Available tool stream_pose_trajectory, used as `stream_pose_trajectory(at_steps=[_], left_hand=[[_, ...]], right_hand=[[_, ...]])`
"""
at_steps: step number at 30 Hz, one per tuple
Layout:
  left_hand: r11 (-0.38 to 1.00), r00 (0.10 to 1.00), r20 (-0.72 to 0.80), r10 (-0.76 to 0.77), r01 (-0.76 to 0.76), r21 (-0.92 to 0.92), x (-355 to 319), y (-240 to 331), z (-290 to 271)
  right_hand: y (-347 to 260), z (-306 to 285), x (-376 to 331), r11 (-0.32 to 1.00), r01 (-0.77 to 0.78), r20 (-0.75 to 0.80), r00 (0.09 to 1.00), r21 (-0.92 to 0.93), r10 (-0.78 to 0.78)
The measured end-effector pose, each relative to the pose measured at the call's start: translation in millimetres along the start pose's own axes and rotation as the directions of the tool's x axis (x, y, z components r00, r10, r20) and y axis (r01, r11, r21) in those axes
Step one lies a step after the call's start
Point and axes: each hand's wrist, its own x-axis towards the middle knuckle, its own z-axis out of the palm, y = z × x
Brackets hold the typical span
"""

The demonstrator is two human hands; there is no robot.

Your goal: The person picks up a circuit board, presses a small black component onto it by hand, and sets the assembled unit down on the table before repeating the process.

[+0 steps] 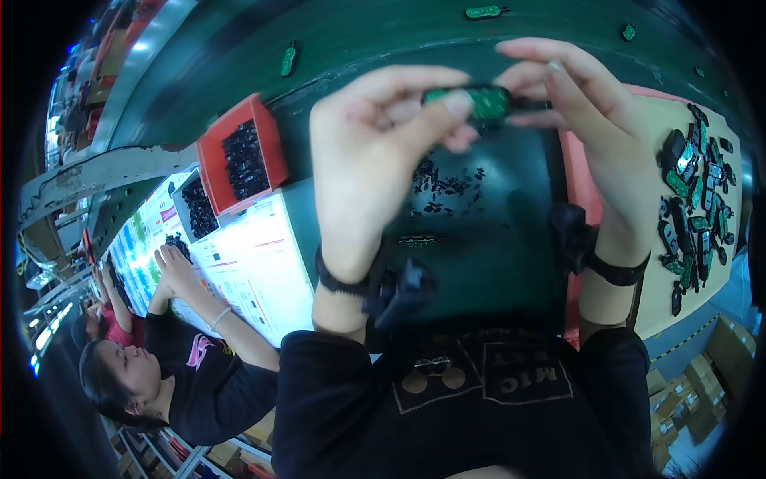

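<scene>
Above the green work surface, my left hand (367,136) is closed round a green circuit board in a black casing (488,106), with its thumb lying across the board. My right hand (582,104) is at the right end of the same piece, its fingers spread and curved about the short black lead there. Whether those fingers touch the lead is hard to make out. On the dark mat below lie many small black parts (447,185). Nearer to me on that mat is a slim dark piece (420,240) with bright marks.
At left stand a red bin (275,156) and a grey bin (198,209) of black parts. A co-worker (199,359) sits there handling small parts. A cream tray (650,128) of assembled boards is at right. Loose green boards (289,59) lie on the green belt (375,40).
</scene>
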Motion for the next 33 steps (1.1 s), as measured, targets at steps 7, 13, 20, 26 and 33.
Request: stream_pose_trajectory(at_steps=[7, 13, 20, 26, 33], left_hand=[[0.979, 0.98, -0.197, 0.003, 0.038, 0.202, 107.0, -72.5, -69.1], [0.785, 0.959, -0.254, -0.128, 0.255, 0.565, 137.0, -83.5, -92.3], [-0.158, 0.803, -0.195, 0.563, 0.337, 0.928, 144.0, -70.7, -146.4], [-0.18, 0.791, -0.611, 0.032, 0.606, 0.775, 159.6, -65.5, -157.9], [-0.197, 0.821, -0.55, -0.153, 0.52, 0.831, 164.5, -54.1, -185.7]], right_hand=[[36.3, -27.4, 23.8, 0.854, 0.004, -0.243, 0.958, -0.52, -0.152], [56.8, -30.0, 40.1, 0.728, 0.127, -0.041, 0.977, -0.674, -0.208], [75.2, -4.6, 63.0, 0.554, 0.222, 0.081, 0.96, -0.803, -0.268], [93.5, -1.9, 72.7, 0.463, 0.304, 0.191, 0.942, -0.833, -0.275], [96.3, 4.0, 70.5, 0.475, 0.348, 0.242, 0.932, -0.808, -0.272]])
